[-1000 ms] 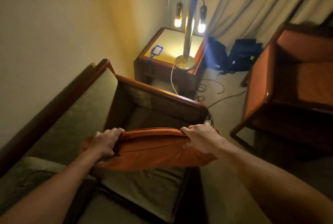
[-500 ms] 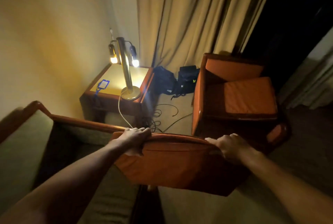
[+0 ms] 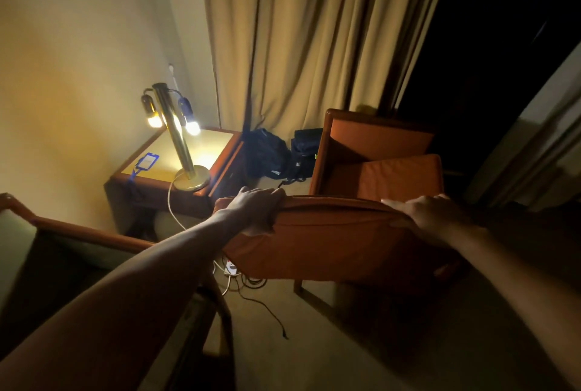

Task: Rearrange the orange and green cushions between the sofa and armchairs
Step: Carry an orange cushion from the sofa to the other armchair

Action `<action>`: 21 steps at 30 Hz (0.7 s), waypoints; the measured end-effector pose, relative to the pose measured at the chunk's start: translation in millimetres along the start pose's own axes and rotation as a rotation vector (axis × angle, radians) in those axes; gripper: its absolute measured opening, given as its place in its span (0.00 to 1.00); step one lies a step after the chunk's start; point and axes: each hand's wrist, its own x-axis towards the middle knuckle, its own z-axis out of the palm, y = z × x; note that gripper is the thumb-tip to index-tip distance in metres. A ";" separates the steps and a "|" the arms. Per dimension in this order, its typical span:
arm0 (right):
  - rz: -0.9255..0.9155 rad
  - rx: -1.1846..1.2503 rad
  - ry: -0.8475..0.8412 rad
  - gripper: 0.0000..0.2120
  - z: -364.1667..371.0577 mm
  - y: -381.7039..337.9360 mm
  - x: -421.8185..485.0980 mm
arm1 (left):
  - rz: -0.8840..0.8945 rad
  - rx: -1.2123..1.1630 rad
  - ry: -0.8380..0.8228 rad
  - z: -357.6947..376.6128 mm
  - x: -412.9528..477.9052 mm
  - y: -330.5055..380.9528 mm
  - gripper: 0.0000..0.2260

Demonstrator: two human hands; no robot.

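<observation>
I hold an orange cushion (image 3: 327,239) in the air in front of me, hanging upright. My left hand (image 3: 257,208) grips its top left corner and my right hand (image 3: 430,217) grips its top right edge. Behind it stands an orange armchair (image 3: 377,142) with an orange seat cushion (image 3: 402,173) on it. The green sofa (image 3: 19,233) with its wooden rail lies at the lower left, and its seat is dark.
A wooden side table (image 3: 220,151) bears a lit brass lamp (image 3: 179,142) and a blue card holder (image 3: 147,160). Two dark bags (image 3: 283,155) sit on the floor by the curtain (image 3: 298,38). Cables and a power strip (image 3: 232,269) lie on the carpet below the cushion.
The cushion has been lifted off the green sofa and carried right, toward the orange armchair. My view has turned right with it. Both hands keep their hold.
</observation>
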 end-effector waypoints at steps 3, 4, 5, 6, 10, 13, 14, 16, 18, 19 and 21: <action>0.018 0.023 0.016 0.28 -8.8 19.3 11.4 | 0.006 -0.027 0.025 -8.4 14.9 2.7 0.33; 0.027 0.032 0.020 0.25 -10.2 24.1 15.5 | 0.014 -0.032 0.028 -11.4 21.4 2.0 0.33; 0.046 0.042 0.011 0.24 -10.3 30.2 20.3 | 0.023 -0.033 0.027 -14.7 28.9 1.9 0.34; 0.060 0.050 -0.001 0.23 -11.1 35.3 24.6 | 0.027 -0.033 0.018 -17.7 37.1 2.1 0.34; 0.057 0.036 -0.032 0.26 -10.3 45.6 36.3 | 0.037 -0.034 -0.032 -18.2 62.1 0.1 0.34; 0.013 0.070 -0.019 0.31 -7.2 43.3 43.9 | 0.005 -0.026 -0.062 -10.7 64.8 -5.5 0.35; -0.002 0.095 -0.013 0.28 -5.3 41.2 48.3 | -0.011 -0.021 -0.070 -6.8 62.7 -8.9 0.35; -0.043 0.131 0.003 0.25 -1.7 35.4 61.2 | -0.053 -0.006 -0.079 0.6 54.4 -16.3 0.34; -0.091 0.139 -0.001 0.24 -2.6 25.4 77.9 | -0.120 0.003 -0.070 7.1 38.8 -22.9 0.35; -0.122 0.153 -0.009 0.24 -4.2 18.4 86.1 | -0.162 0.007 -0.065 9.9 27.4 -25.3 0.35; -0.227 0.147 0.011 0.22 -7.7 0.8 102.1 | -0.255 0.014 -0.075 15.8 -1.9 -28.0 0.34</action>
